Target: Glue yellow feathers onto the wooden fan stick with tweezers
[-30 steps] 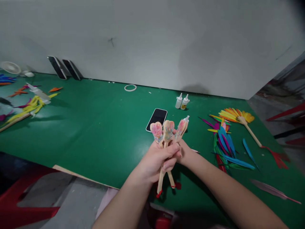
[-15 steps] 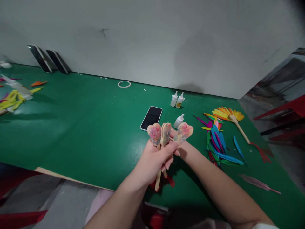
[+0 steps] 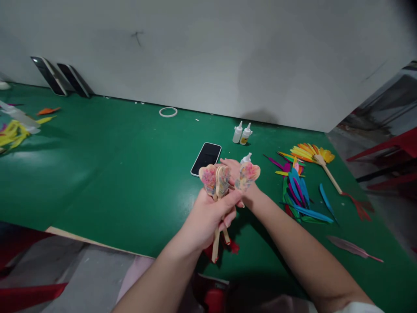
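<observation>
My left hand (image 3: 216, 213) is closed around several wooden fan handles, held upright above the table. Their heart-shaped heads fan out over the fist: a pink-stained head (image 3: 208, 178) on the left, a pair pressed together (image 3: 223, 180) in the middle, and a tilted head (image 3: 248, 175) on the right by the thumb. Red tassels (image 3: 233, 247) hang around the lower ends of the sticks. Behind the heads, my right hand (image 3: 232, 168) is partly hidden, its visible fingers stretched out to the left. A phone (image 3: 206, 158) lies just beyond.
On the green table (image 3: 97, 182) stand two glue bottles (image 3: 241, 134), with another bottle (image 3: 246, 158) behind the heads. Coloured feathers (image 3: 296, 191) and a yellow feather fan (image 3: 317, 156) lie right. A white ring (image 3: 168, 112) lies near the wall; two phones (image 3: 73, 80) lean left.
My right hand has shifted up and left behind the heads, and its fingers now show stretched out. My left hand still grips the fan handles, a little further left. The view has tilted slightly.
</observation>
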Motion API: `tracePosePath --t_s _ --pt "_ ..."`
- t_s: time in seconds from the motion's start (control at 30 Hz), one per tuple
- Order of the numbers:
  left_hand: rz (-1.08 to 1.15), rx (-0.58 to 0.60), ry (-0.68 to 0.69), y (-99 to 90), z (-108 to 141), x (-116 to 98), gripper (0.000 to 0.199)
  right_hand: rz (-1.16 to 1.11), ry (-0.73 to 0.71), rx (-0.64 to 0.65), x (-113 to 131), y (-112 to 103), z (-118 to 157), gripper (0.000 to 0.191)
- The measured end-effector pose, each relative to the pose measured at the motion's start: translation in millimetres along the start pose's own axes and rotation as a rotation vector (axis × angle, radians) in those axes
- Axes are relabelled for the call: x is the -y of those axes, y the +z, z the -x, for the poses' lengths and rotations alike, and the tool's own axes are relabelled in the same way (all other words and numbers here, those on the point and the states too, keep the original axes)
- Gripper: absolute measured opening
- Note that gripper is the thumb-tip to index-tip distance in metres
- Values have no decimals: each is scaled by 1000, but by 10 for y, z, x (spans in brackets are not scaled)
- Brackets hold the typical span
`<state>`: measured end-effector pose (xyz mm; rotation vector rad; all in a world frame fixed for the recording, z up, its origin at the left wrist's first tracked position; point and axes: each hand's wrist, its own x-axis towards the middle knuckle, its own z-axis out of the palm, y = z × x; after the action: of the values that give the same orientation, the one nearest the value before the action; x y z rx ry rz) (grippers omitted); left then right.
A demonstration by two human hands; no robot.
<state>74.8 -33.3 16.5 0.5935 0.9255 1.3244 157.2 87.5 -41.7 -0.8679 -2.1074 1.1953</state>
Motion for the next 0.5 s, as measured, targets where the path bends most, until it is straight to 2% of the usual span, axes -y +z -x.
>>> tracePosePath --t_s 0.07,0.17,0.23,0.33,0.5 --pt "24 30 -21 -13 5 -15 28 1 -10 -53 194 -140 43 19" --pt "35 110 -59 -42 19 -20 30 -275 16 -84 496 -396 130 30" --pt "18 161 -87 -57 28 -10 29 -393 59 2 638 -551 186 33" --pt "-4 231 -156 -59 39 17 28 -415 125 195 716 -686 234 31" --pt "-85 284 -283 -23 44 73 28 -330 151 331 713 -671 232 24"
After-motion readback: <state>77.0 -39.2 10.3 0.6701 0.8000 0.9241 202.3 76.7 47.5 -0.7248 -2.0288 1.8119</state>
